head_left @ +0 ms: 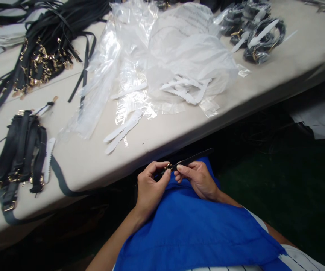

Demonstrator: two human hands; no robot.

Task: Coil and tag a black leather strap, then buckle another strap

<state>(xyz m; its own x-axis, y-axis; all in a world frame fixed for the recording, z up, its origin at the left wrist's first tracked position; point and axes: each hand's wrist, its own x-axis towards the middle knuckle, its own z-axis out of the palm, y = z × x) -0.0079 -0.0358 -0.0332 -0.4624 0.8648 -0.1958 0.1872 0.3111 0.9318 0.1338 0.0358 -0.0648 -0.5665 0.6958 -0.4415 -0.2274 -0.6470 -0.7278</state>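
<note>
Just off the table's front edge, over a blue apron (202, 229), both hands are on one black strap (196, 156). A gold-coloured buckle (168, 167) on that strap sits between the thumb and fingers of my left hand (151, 184). My right hand (198, 178) pinches the strap just right of the buckle, and the strap's free end sticks out past it to the upper right. Part of the strap is hidden behind the left fingers.
Black straps with gold clasps (44, 62) are heaped at the table's back left. A bundle of folded straps (21, 150) lies at front left. Clear plastic bags (185, 49), white serrated strips (124, 130) and bagged coiled straps (264, 35) lie on the table (94, 162).
</note>
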